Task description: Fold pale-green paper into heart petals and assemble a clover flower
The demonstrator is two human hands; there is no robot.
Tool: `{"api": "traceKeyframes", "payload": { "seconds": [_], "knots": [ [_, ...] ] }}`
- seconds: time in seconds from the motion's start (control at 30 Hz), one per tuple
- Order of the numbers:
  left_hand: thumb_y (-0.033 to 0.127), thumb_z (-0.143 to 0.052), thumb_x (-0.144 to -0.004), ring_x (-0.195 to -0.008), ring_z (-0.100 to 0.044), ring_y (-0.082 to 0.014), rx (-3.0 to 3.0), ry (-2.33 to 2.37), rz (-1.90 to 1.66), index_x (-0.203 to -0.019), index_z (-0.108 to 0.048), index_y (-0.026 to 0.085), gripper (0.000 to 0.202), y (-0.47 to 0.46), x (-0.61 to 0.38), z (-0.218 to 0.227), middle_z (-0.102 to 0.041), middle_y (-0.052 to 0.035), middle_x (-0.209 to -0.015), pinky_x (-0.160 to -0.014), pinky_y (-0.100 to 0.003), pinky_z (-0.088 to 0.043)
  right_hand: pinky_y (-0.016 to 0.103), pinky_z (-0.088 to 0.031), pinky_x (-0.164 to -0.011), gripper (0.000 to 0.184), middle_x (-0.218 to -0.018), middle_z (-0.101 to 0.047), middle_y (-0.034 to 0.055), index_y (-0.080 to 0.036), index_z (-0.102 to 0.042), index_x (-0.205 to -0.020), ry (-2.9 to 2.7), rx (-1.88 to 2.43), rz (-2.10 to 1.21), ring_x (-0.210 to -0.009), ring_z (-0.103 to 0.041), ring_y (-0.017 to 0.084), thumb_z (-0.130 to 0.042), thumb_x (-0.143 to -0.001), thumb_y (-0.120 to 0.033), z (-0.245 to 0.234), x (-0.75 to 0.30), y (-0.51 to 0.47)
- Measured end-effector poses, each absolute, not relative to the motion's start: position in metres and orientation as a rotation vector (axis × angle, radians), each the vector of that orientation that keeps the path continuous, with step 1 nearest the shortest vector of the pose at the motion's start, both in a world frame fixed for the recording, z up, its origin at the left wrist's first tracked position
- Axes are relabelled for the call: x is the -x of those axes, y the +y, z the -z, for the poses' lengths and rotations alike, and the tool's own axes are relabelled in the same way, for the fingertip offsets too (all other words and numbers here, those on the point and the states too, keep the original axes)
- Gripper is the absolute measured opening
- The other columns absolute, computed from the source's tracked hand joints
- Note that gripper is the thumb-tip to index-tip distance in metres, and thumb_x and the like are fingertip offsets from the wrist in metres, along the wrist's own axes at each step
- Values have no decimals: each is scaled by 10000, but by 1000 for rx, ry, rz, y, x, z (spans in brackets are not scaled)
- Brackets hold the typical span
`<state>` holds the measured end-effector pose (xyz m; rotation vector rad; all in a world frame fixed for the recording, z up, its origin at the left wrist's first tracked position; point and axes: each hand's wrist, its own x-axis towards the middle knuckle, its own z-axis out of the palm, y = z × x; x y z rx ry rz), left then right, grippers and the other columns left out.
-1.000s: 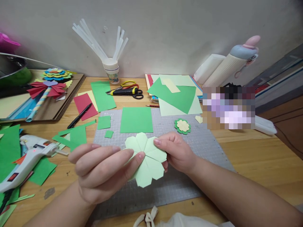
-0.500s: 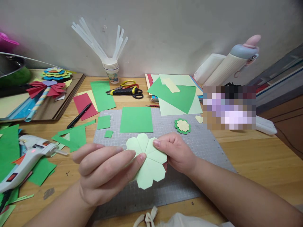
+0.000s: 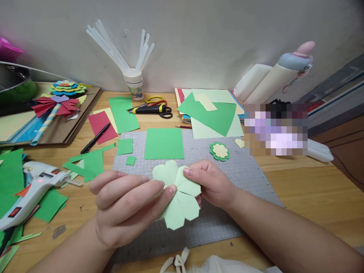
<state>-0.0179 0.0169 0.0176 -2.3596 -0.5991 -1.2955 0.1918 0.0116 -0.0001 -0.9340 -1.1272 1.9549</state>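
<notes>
Between my two hands is a pale green paper flower (image 3: pixel 182 210), creased from its centre out to rounded petals. My left hand (image 3: pixel 125 206) pinches it near the centre, thumb on top; the petals on that side are partly hidden behind the fingers. With the thumb on an upper right petal, my right hand (image 3: pixel 214 184) grips the edge, its other fingers behind the paper. Beneath lies a grey cutting mat (image 3: pixel 241 178). On the mat beyond the flower are a green paper square (image 3: pixel 165 144) and a small green flower with a cream flower (image 3: pixel 220 151) on it.
A glue gun (image 3: pixel 36 189) with a red light lies left among green scraps. Scissors and a yellow-black cutter (image 3: pixel 149 110) lie at the back, beside paper cups (image 3: pixel 133 83) holding white sticks. Paper sheets (image 3: pixel 213 117) are stacked back right. A tall bottle (image 3: pixel 275 79) leans at right.
The hands stay almost in place on the paper flower. Its petals are slightly tilted and bent at the creases compared with before.
</notes>
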Motion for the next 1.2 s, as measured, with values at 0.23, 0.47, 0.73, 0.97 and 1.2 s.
{"api": "traceKeyframes", "payload": {
  "seconds": [0.23, 0.47, 0.73, 0.97, 1.2],
  "knots": [
    [95, -745, -723, -618, -538, -137, 2354, -619, 1279, -784, -730, 324, 237, 14, 19, -18, -676, 56, -687, -594, -335, -397, 199, -277, -336, 489, -404, -542, -12, -146, -556, -522, -1173, 870, -1915, -332, -488, 89, -582, -844, -514, 1, -193, 11],
    [153, -578, -858, -645, -495, -175, 2281, -687, 1286, -837, -721, 351, 245, 14, 23, -17, -629, 17, -639, -604, -357, -393, 240, -342, -479, 383, -589, -509, -9, -189, -531, -668, -1274, 865, -1409, -531, -469, 116, -463, -937, -452, 2, -189, 3],
    [166, -515, -894, -667, -495, -159, 2257, -749, 1208, -853, -709, 338, 262, 12, 24, -22, -629, 42, -691, -595, -368, -354, 305, -412, -557, 562, -831, -511, 18, -276, -477, -1136, -1632, 718, -764, -653, -459, 158, -668, -731, -615, 4, -183, -8],
    [156, -594, -846, -651, -496, -177, 2234, -647, 1243, -848, -728, 321, 213, 16, 26, -18, -633, 7, -654, -614, -366, -344, 311, -393, -567, 597, -830, -469, 13, -277, -453, -1142, -1626, 804, -677, -682, -445, 168, -664, -715, -636, 6, -183, -9],
    [144, -554, -861, -659, -497, -189, 2264, -662, 1224, -847, -725, 323, 248, 15, 22, -18, -648, 2, -666, -615, -375, -340, 343, -429, -621, 467, -792, -501, 14, -267, -457, -1053, -1705, 828, -495, -672, -490, 182, -688, -740, -526, 1, -183, -8]
  ]
}}
